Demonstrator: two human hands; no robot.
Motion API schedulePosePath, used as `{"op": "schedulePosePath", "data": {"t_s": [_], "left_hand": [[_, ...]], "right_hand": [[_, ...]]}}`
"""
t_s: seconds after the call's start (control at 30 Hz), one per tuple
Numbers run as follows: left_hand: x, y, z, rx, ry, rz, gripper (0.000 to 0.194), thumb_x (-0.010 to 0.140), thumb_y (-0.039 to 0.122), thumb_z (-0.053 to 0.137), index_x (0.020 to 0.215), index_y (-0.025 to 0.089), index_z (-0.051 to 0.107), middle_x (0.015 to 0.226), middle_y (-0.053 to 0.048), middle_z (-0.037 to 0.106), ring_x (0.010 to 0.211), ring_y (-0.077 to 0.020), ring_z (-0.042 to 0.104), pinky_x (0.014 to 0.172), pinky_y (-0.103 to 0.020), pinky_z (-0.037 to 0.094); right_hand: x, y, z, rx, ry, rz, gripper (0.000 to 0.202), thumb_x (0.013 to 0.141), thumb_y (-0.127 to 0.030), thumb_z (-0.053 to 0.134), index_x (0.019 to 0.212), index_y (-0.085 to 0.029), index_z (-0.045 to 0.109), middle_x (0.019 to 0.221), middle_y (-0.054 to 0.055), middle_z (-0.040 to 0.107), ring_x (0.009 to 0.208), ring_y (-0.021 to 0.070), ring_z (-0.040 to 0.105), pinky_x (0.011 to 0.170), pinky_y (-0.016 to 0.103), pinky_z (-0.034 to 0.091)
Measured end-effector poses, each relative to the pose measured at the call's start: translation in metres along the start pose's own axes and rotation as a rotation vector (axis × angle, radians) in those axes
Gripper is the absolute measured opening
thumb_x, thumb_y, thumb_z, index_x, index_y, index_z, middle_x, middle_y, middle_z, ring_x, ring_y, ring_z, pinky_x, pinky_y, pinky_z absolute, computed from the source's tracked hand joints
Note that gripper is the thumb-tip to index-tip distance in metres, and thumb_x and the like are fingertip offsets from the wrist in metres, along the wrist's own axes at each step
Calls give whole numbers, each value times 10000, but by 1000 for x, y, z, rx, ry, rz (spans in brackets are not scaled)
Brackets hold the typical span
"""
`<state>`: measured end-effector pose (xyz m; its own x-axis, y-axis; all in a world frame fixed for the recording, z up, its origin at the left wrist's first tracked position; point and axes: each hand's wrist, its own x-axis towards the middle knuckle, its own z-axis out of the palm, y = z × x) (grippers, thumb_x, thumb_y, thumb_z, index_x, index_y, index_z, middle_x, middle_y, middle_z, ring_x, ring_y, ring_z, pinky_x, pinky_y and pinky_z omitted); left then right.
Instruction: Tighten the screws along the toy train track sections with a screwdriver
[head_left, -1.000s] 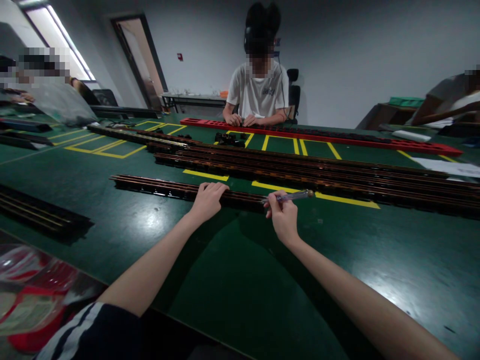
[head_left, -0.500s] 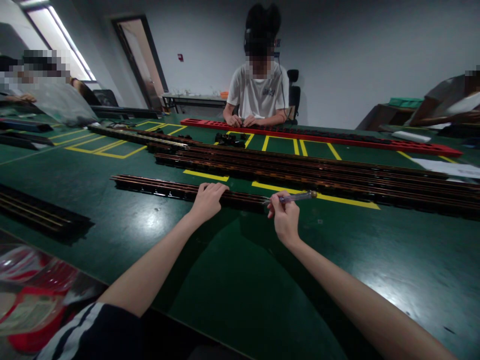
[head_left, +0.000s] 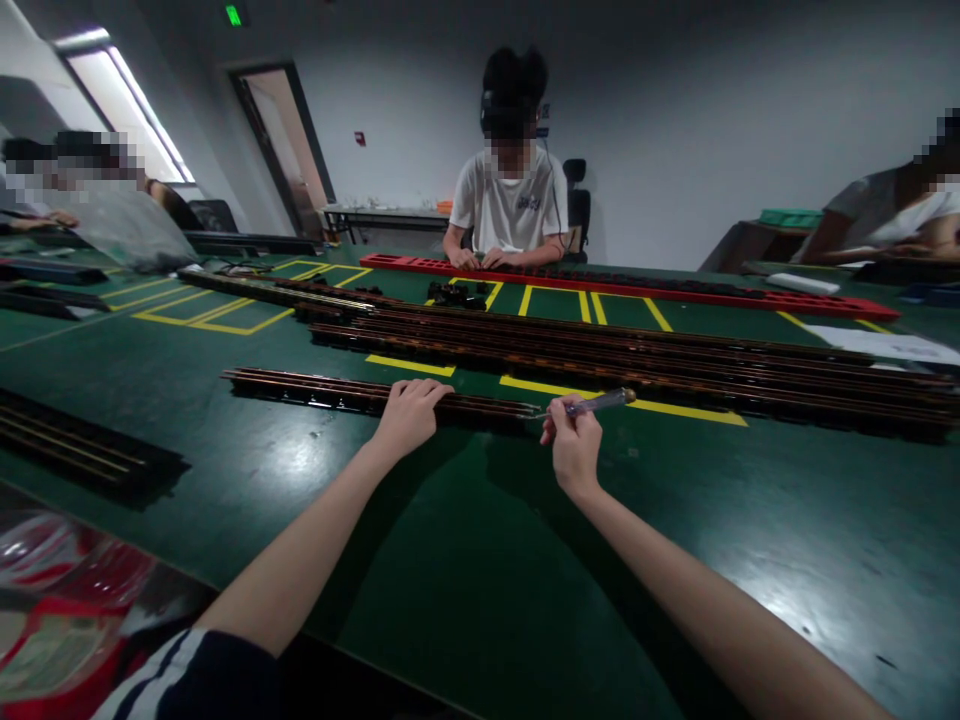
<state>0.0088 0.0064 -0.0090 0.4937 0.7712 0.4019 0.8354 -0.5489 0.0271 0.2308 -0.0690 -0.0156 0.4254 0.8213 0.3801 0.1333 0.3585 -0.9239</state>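
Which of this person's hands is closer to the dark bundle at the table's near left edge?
Left. The left hand rests on a long dark bar, right of the bundle; the right hand holds a tool at the bar's right end, farther away.

A dark-framed door [head_left: 279, 140] is standing in the grey wall [head_left: 675, 130]. Left of the door, a slanting window [head_left: 124, 105] is glowing white; above it, a sign [head_left: 234, 15] is shining green. Right of the door, a small red box [head_left: 360, 139] is hanging, a narrow side table [head_left: 390, 215] is stretching and, farther right, a black chair [head_left: 577, 205] is standing.
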Motion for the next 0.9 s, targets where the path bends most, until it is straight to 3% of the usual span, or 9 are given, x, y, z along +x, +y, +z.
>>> {"op": "schedulePosePath", "data": {"t_s": [0.17, 0.3, 0.53, 0.73, 0.9], "left_hand": [[-1, -9, 1, 45, 38, -40, 400, 802, 136, 415, 1154, 211, 590, 1163, -99, 657, 1095, -265, 575, 952, -459, 374], [-2, -13, 0, 91, 43, -81, 332, 815, 217, 447, 1103, 201, 612, 1108, -108, 679, 1045, -281, 598, 934, -474, 385], [-2, -8, -1, 93, 29, -71, 296, 839, 253, 453, 1077, 205, 622, 1049, -93, 692, 970, -278, 611, 906, -469, 405], [-2, 12, 1, 63, 6, -67, 290, 834, 273, 486, 1066, 178, 632, 1030, -89, 684, 968, -275, 586, 889, -441, 410], [-2, 30, 3, 39, 15, -48, 278, 838, 266, 491, 1060, 176, 634, 1040, -83, 682, 968, -267, 574, 880, -425, 399]], "right_hand": [[4, 0, -4, -2, 133, 30, 265, 833, -455, 535, 741, -210, 493, 561, -49, 493, 429, 114, 473, 404, 239, 394], [8, 2, -6, -98, 189, -46, 268, 856, -459, 494, 745, -216, 483, 564, -46, 496, 460, 128, 484, 445, 246, 391], [4, 4, -3, -340, 50, -237, 206, 848, -389, 537, 870, -194, 600, 846, 65, 638, 735, 204, 594, 620, 326, 475], [1, 8, 2, -566, -74, -541, 195, 912, -291, 471, 968, -197, 633, 890, 68, 687, 803, 219, 614, 734, 381, 460], [-1, 9, 6, -749, -250, -714, 214, 955, -208, 408, 982, -151, 612, 897, 94, 695, 845, 218, 633, 798, 374, 471]]}}
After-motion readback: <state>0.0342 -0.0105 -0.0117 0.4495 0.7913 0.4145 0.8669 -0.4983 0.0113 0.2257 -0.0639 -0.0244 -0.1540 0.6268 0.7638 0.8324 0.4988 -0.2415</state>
